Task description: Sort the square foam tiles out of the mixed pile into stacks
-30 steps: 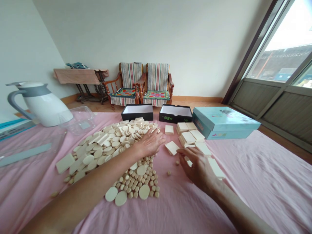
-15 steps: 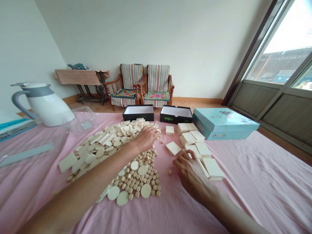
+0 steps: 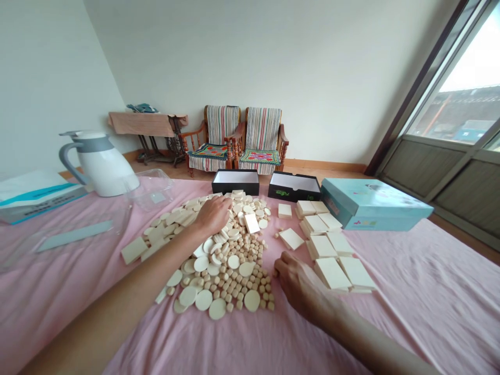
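Note:
My left hand [image 3: 214, 214] rests on the far part of a heap of pale wooden discs [image 3: 203, 300], its fingers bent together and their tips hidden among the pieces. Just right of it, a square wooden tile [image 3: 252, 223] lies tilted on the heap. Small wooden cubes [image 3: 234, 285] spread over the near right side of the heap. Beside them on the cloth is my right hand [image 3: 299, 284], fingers curled and pressed together; whatever they hold is hidden. Rows of stacked square wooden tiles [image 3: 332, 273] stand to its right, with a separate tile stack [image 3: 291, 238] beyond its fingertips.
Two black open boxes [image 3: 235, 188] [image 3: 294, 194] stand at the back, beside a light blue lidded box [image 3: 385, 208]. On the left are a white jug [image 3: 107, 169], a clear plastic container [image 3: 152, 190] and a blue-and-white box [image 3: 42, 200]. A pink cloth [image 3: 422, 302] covers the surface.
My left hand has moved left, deeper over the heap, uncovering the tilted tile. My right hand has drawn back from the tile stacks to where a lone cube lay. The view has turned slightly left.

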The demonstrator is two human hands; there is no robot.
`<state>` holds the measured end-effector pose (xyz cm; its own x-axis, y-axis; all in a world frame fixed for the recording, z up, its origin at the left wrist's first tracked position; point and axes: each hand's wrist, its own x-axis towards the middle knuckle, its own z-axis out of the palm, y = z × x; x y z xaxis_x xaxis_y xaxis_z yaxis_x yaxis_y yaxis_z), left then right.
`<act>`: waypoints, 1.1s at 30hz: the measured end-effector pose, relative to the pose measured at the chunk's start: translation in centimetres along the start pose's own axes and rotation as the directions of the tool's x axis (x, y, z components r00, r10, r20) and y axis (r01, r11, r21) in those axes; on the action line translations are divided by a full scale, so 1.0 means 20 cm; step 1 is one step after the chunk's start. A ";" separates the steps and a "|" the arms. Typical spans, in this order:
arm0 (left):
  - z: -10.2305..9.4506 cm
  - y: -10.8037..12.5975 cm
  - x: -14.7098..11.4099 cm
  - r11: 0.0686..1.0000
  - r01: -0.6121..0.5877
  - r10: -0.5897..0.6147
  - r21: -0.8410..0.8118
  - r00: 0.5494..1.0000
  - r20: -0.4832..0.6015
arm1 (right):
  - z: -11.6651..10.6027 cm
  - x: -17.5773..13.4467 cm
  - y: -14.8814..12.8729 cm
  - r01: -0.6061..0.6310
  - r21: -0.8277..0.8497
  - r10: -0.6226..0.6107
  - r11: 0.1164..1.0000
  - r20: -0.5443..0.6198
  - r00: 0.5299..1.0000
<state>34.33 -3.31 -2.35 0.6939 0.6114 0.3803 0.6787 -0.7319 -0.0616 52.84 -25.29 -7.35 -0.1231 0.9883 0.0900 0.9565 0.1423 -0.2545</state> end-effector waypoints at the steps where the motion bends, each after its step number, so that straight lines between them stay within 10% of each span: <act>1: -0.01 0.00 -0.02 1.000 0.000 -0.001 -0.014 1.000 -0.025 | 0.00 0.02 -0.02 -0.012 0.014 0.012 1.000 -0.010 1.000; 8: -0.05 0.15 -0.21 0.962 -0.115 0.058 -0.249 0.972 -0.226 | -0.02 0.23 -0.13 0.100 0.226 -0.061 0.969 -0.174 0.983; 13: -0.05 0.25 -0.34 0.921 -0.189 0.111 -0.342 0.966 -0.235 | -0.19 0.36 0.04 -0.004 0.023 0.008 1.000 -0.178 0.984; 19: -0.03 0.27 -0.41 0.911 -0.267 0.171 -0.314 0.938 -0.302 | -0.24 0.45 0.18 -0.076 -0.293 0.092 0.953 0.042 0.995; 33: -0.01 0.26 -0.43 0.915 -0.317 0.227 -0.248 0.916 -0.331 | -0.20 0.62 0.24 -0.132 -0.252 0.165 0.959 0.114 0.980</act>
<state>31.89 -12.36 -5.76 0.7104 0.2941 0.6394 0.3418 -0.9384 0.0520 56.94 -12.52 -3.63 0.0073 0.9980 -0.0635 0.9999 -0.0082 -0.0133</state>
